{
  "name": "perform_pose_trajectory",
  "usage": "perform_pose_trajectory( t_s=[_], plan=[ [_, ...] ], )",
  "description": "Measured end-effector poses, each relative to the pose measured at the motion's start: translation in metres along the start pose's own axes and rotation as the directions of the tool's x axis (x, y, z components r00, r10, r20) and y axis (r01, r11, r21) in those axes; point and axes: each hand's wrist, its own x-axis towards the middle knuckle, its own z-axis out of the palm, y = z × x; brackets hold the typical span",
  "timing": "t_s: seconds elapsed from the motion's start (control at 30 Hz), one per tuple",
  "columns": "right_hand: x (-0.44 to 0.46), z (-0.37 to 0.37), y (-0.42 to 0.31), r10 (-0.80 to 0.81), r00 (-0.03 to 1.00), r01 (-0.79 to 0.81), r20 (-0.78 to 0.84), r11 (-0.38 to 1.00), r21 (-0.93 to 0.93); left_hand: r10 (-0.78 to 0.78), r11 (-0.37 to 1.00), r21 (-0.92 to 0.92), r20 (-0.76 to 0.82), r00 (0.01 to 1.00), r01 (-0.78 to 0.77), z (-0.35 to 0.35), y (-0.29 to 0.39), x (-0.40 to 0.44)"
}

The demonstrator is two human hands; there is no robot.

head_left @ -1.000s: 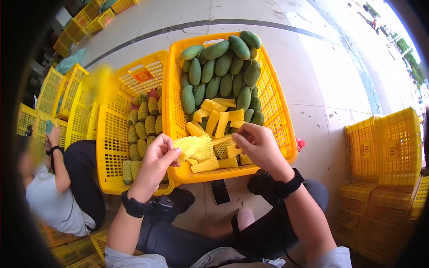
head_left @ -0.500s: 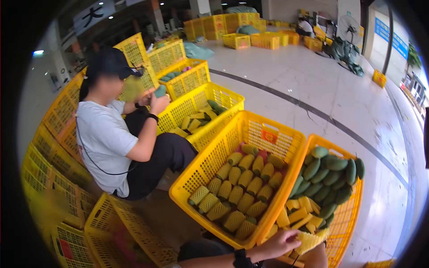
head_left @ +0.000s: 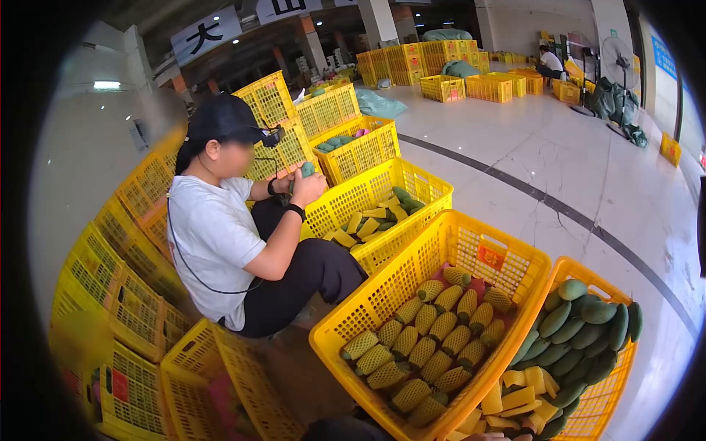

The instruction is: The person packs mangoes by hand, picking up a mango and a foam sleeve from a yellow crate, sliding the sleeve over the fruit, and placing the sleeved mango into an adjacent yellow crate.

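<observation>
Crates point(head_left: 110, 283) are standing stacked along the far left. Beside them a co-worker point(head_left: 213, 235) in a dark cap is sitting side-on, both hands holding a green mango point(head_left: 307, 170) up in front of the chest. Just past the co-worker's knees, a yellow crate point(head_left: 415, 176) is holding loose yellow sleeves and green mangoes.

Nearer, a middle crate point(head_left: 331, 351) is tilting across the view, carrying rows of mangoes in net sleeves point(head_left: 437, 323). At the bottom edge, the wearer's left hand point(head_left: 487, 436) is showing only as a sliver; whether its grip is closing on anything, I cannot tell. The right hand is staying too hidden there for its grip to be made out.

Touching the middle crate, the right crate point(head_left: 612, 384) is holding loose yellow sleeves point(head_left: 518, 398) at its near end and bare green mangoes point(head_left: 581, 316) heaped beyond them. Farther back, a fan point(head_left: 619, 60) is standing on the pale floor point(head_left: 515, 158).
</observation>
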Motion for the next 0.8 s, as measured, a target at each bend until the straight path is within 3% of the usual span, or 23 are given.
perform_pose_trajectory(
  t_s=[0.3, 0.33, 0.4, 0.43, 0.5, 0.53, 0.6, 0.63, 0.7, 0.73, 0.8],
  plan=[
    [-0.059, -0.019, -0.022, -0.170, 0.978, 0.142, 0.120, 0.967, 0.212, 0.114, 0.985, 0.139, -0.079, 0.990, -0.102, 0.001, -0.013, -0.006],
    [-0.091, -0.015, -0.041, -0.225, 0.957, 0.173, 0.184, 0.950, 0.261, 0.134, 0.979, 0.168, -0.108, 0.985, -0.115, 0.000, -0.015, -0.007],
    [-0.070, -0.034, -0.036, -0.336, 0.892, 0.199, 0.304, 0.893, 0.403, 0.210, 0.965, 0.207, -0.224, 0.952, -0.164, 0.000, -0.021, -0.004],
    [-0.084, -0.037, -0.051, -0.311, 0.726, 0.029, 0.613, 0.905, 0.425, 0.251, 0.958, 0.214, -0.302, 0.920, -0.191, -0.004, -0.023, -0.002],
    [-0.069, -0.041, -0.067, -0.486, 0.680, 0.159, 0.548, 0.828, 0.538, 0.242, 0.964, 0.190, -0.326, 0.914, -0.187, -0.015, -0.029, 0.005],
    [-0.086, -0.043, -0.082, -0.492, 0.722, 0.124, 0.487, 0.784, 0.608, 0.086, 0.988, 0.150, -0.315, 0.945, -0.040, -0.021, -0.019, 0.002],
    [-0.164, -0.015, -0.126, -0.490, 0.787, 0.047, 0.375, 0.654, 0.755, 0.116, 0.981, 0.188, -0.406, 0.906, -0.041, -0.025, -0.030, 0.009],
    [-0.195, -0.005, -0.145, -0.485, 0.810, 0.006, 0.329, 0.569, 0.822, 0.018, 1.000, 0.012, -0.390, 0.921, -0.014, -0.027, -0.022, 0.007],
    [-0.254, 0.005, -0.176, -0.596, 0.726, -0.033, 0.342, 0.467, 0.884, -0.021, 0.969, -0.235, -0.367, 0.930, -0.071, -0.030, -0.034, 0.011],
    [-0.277, 0.004, -0.192, -0.536, 0.758, -0.102, 0.371, 0.465, 0.879, 0.004, 0.974, -0.209, -0.356, 0.934, -0.084, -0.033, -0.040, 0.012],
    [-0.312, -0.007, -0.221, -0.360, 0.800, -0.288, 0.480, 0.471, 0.834, -0.087, 0.973, -0.231, -0.404, 0.911, -0.009, -0.030, -0.036, 0.009]
  ],
)
